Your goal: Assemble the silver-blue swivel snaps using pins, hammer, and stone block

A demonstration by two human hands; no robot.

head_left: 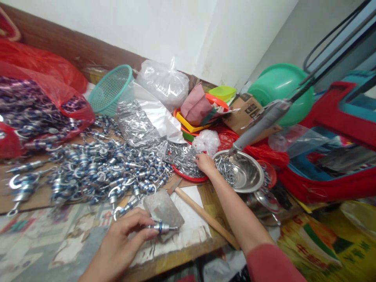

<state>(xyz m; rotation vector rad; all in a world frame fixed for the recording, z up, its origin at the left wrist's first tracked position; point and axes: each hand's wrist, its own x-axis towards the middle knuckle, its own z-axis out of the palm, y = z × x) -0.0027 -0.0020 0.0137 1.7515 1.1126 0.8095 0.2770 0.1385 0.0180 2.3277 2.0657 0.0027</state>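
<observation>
Presumably for support, the left hand [126,235] pinched a fitting [163,227] over the block [163,206]; the right hand [205,163] curled at metal pieces [183,159], grip unclear.

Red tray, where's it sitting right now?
Head view, just right of centre: the red tray sits under the small metal parts, immediately left of the steel bowl, with the right hand at its right side.
</observation>
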